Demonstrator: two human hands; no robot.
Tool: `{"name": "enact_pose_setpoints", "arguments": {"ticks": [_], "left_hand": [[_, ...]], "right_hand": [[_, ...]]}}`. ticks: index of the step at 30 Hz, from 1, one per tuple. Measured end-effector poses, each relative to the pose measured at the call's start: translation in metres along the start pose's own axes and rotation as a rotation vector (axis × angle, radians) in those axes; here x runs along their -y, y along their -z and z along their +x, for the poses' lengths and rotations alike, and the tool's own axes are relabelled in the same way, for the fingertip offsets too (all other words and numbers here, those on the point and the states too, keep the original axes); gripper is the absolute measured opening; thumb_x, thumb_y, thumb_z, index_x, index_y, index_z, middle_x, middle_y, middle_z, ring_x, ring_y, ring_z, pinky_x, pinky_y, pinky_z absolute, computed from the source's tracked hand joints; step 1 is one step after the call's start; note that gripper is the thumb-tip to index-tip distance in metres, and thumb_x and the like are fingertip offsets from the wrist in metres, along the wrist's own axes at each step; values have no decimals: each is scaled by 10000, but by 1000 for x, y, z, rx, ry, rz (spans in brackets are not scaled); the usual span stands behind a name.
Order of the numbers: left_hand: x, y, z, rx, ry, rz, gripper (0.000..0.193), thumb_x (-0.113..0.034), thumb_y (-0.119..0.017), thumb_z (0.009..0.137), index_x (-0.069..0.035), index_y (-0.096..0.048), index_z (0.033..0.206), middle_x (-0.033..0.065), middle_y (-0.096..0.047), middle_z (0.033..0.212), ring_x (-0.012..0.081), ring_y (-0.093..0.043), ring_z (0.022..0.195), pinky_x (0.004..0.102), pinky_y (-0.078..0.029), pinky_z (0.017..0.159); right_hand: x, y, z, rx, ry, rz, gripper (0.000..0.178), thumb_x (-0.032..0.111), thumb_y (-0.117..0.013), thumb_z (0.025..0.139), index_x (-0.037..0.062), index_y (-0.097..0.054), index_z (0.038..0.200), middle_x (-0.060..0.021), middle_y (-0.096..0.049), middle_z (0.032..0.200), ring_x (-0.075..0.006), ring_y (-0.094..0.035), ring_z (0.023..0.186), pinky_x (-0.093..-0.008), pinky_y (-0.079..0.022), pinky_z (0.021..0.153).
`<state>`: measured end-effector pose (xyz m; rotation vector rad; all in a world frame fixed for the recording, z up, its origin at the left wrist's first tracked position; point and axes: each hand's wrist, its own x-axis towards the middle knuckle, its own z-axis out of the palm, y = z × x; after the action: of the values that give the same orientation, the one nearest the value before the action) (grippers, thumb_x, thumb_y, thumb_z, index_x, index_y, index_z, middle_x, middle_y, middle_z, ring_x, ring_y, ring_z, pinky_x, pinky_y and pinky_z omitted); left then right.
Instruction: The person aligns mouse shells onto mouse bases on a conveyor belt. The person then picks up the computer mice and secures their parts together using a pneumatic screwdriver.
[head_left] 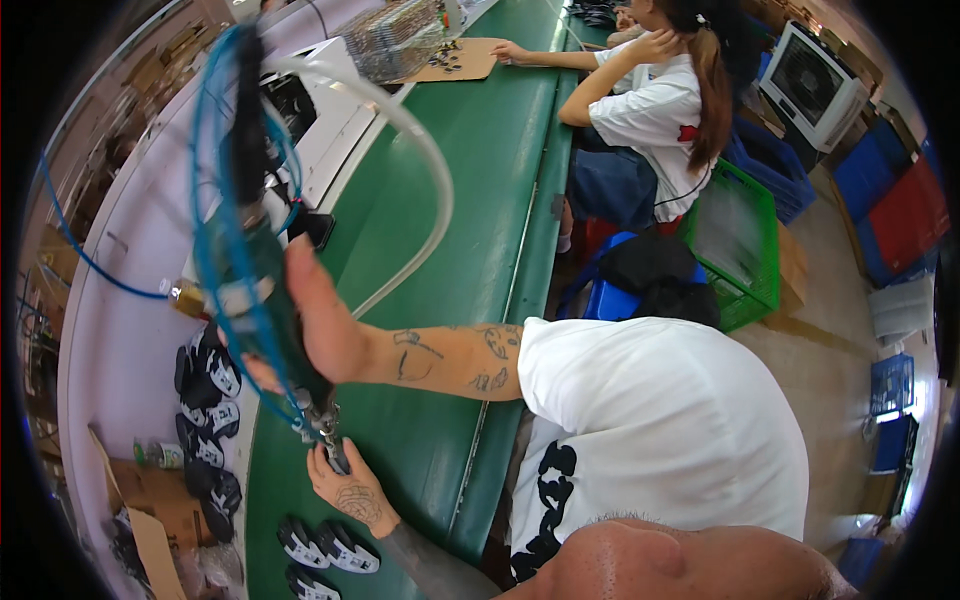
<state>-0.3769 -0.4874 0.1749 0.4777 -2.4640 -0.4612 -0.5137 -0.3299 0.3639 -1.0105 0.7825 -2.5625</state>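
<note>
My right hand (325,320) is wrapped round a dark green power screwdriver (265,270), held tilted with its metal tip downward. Blue coiled hose (205,220) runs along the tool, and a clear tube (425,150) loops away from it. Below the tip, my left hand (350,492) is closed on a small dark piece (338,458), mostly hidden by the fingers and the metal tip. Nearest that hand on the green belt lie several black-and-white shell-shaped pieces (345,548).
More black-and-white pieces (215,415) line the ledge beyond the belt (420,250), near an open cardboard box (150,500). Farther along, another person (650,110) sits with one hand by a cardboard sheet (465,62). A green crate (735,245) and a fan unit (812,85) stand on the right.
</note>
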Motion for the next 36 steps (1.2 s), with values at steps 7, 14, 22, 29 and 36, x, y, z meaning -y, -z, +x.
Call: {"name": "enact_pose_setpoints", "arguments": {"ticks": [7, 14, 22, 29, 36], "left_hand": [[-4, 30, -4, -13, 752, -1899, 472, -436, -478, 948, -73, -539, 1244, 121, -609, 1183, 285, -594, 1047, 418, -488, 904], [-26, 17, 3, 75, 698, -2131, 528, -411, -437, 953, -105, -412, 1382, 167, -490, 1340, 343, -512, 1180, 528, -460, 923], [-18, 26, -2, 131, 666, -2112, 530, -378, -454, 943, -124, -369, 1401, 155, -480, 1327, 334, -527, 1152, 497, -483, 903], [-23, 26, -3, 169, 654, -2131, 514, -350, -452, 950, -126, -360, 1403, 125, -497, 1299, 275, -546, 1126, 489, -494, 906], [-24, 27, -10, 148, 661, -2137, 492, -343, -444, 962, -116, -366, 1391, 123, -484, 1306, 266, -549, 1120, 473, -505, 884]], "right_hand": [[-7, -12, -6, 134, 80, 317, 995, 941, -270, 660, 0, -497, 887, -99, -512, 477, -173, -522, 431, -290, -413, 427], [-56, 114, 48, 1068, 82, 385, 722, 753, -583, 716, 61, -525, 915, -31, -550, 613, -140, -566, 601, -288, -415, 624], [-8, 17, 17, 725, 14, 178, 846, 763, -612, 696, 92, -477, 1194, 5, -537, 790, -127, -513, 672, -312, -373, 699], [-5, -12, -7, 265, 99, -147, 678, 730, -337, 863, 94, -447, 1074, -48, -467, 571, -191, -445, 443, -353, -399, 540], [-1, -10, -4, 277, 51, -314, 587, 658, -394, 893, 99, -449, 1063, -51, -497, 589, -193, -458, 454, -354, -405, 549]]}}
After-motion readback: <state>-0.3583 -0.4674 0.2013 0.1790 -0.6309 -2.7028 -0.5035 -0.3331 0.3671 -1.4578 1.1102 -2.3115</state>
